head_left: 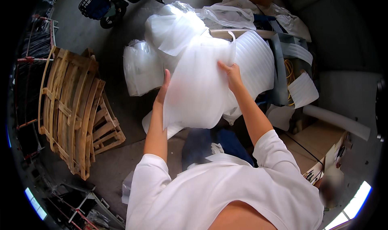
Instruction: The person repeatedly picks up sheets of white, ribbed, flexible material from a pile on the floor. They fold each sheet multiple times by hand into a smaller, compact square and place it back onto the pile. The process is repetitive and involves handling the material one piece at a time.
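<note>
A white ribbed foam sheet [198, 88] hangs between my two hands, bowed outward with its upper right corner curled up. At its right edge my right hand [232, 75] grips it, thumb on the near face and the other fingers out of sight behind. My left hand [162, 88] holds the left edge, a digit pointing up along it; the sheet hides most of that hand. More foam sheets [254, 60] lie fanned just beyond my right hand. Farther off, clear plastic-wrapped white bundles [176, 27] are heaped, and another wrapped bundle [141, 70] stands to the left.
Wooden pallets [72, 108] lean at left. A grey metal frame [281, 68] with a coiled yellow cable [289, 76] stands at right, near a foam roll [337, 120] and cardboard boxes [315, 143]. A cycle with a basket [95, 3] is at the far left.
</note>
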Demonstrator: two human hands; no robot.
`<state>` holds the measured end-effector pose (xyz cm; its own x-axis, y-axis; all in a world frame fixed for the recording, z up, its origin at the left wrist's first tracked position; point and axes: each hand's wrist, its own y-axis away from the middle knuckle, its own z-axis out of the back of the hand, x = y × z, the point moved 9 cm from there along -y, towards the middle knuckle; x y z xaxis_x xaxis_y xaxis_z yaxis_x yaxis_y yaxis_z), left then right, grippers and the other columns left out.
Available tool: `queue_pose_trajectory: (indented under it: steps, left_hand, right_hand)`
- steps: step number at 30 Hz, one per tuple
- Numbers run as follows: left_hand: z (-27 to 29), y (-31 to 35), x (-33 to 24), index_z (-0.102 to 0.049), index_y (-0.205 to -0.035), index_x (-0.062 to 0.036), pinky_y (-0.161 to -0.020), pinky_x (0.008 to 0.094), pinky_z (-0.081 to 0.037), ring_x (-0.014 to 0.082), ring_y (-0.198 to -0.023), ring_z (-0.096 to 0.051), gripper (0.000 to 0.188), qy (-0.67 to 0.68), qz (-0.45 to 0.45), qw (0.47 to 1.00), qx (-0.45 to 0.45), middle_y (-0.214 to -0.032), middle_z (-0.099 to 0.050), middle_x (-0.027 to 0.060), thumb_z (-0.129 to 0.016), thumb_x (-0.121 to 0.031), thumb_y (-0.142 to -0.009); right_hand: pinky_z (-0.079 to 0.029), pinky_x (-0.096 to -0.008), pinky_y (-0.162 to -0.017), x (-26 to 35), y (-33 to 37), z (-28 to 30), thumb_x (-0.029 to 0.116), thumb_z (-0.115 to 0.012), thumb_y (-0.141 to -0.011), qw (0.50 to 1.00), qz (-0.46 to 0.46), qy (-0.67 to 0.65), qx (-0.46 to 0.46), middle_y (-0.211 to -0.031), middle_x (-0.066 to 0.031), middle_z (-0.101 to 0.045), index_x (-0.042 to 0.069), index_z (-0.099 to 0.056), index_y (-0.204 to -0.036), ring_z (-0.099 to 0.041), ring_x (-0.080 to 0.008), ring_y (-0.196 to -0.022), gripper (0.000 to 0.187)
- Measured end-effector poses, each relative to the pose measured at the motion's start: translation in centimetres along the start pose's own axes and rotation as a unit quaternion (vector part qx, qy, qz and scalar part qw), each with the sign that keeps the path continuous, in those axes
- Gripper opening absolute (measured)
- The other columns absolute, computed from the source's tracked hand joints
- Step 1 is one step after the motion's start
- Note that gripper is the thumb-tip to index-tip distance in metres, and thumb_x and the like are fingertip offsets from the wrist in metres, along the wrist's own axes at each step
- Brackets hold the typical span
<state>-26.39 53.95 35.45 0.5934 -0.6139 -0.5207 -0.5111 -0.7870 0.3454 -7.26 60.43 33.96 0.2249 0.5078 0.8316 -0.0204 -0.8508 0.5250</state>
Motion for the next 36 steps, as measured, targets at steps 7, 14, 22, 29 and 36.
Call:
queue_pose_trajectory:
  steps: [7, 14, 22, 29, 36]
  left_hand:
    - [2.5, -4.1, -5.7, -0.036, -0.124, -0.001, -0.087, 0.0321, -0.04, 0.0217, -0.103, -0.048, 0.064, -0.219, 0.02, 0.965, -0.145, -0.111, -0.05, 0.0124, -0.066, -0.01, -0.068]
    - [7.0, -10.3, -13.2, -0.024, -0.129, -0.0038, -0.09, 0.0339, -0.038, 0.0236, -0.109, -0.043, 0.076, -0.391, -0.1, 0.9, -0.166, -0.122, -0.039, 0.0153, -0.066, -0.006, -0.065]
    - [3.9, -13.4, -23.6, -0.014, -0.135, -0.0119, -0.101, 0.0519, -0.015, 0.035, -0.127, -0.018, 0.078, -0.663, -0.309, 0.625, -0.273, -0.136, -0.019, 0.0192, -0.063, -0.021, -0.075]
    - [9.5, -19.7, -9.6, -0.038, -0.127, -0.024, -0.1, 0.0584, -0.01, 0.0281, -0.13, -0.016, 0.051, -0.92, -0.067, 0.37, -0.107, -0.138, -0.024, 0.0058, -0.054, -0.02, -0.079]
    - [21.4, -22.3, -2.5, -0.04, -0.125, -0.0232, -0.097, 0.0616, -0.015, 0.0298, -0.13, -0.015, 0.047, -0.86, 0.101, 0.485, -0.119, -0.142, -0.016, 0.0058, -0.053, -0.019, -0.08]
  right_hand:
    - [-0.044, -0.0331, -0.08, 1.3, -1.7, -8.8, 0.019, -0.063, -0.075, 0.95, -0.125, -0.166, 0.233, -0.11, -0.0108, -0.051, -0.001, -0.04, -0.119, -0.052, -0.02, -0.098, 0.053]
    - [-0.042, -0.0358, -0.085, -2.4, -5.8, -10.5, 0.015, -0.061, -0.075, 0.972, -0.085, -0.056, 0.211, -0.114, -0.0102, -0.048, 0.005, -0.033, -0.125, -0.048, -0.0206, -0.104, 0.058]
    - [-0.042, -0.0319, -0.085, 0.9, -14.7, -13.9, 0.002, -0.058, -0.075, 0.965, 0.059, -0.213, 0.143, -0.111, -0.0105, -0.05, 0.003, -0.036, -0.122, -0.051, -0.0195, -0.099, 0.052]
    - [-0.04, -0.0324, -0.085, -7.6, -20.7, -8.3, 0.015, -0.058, -0.078, 0.992, -0.045, -0.097, -0.064, -0.113, -0.012, -0.048, 0.004, -0.025, -0.127, -0.048, -0.0199, -0.102, 0.06]
    - [-0.045, -0.0294, -0.068, -15.7, -9.8, 8.8, 0.02, -0.051, -0.082, 0.988, -0.132, -0.048, -0.062, -0.091, -0.0056, -0.054, 0.007, -0.04, -0.117, -0.057, -0.0135, -0.082, 0.039]
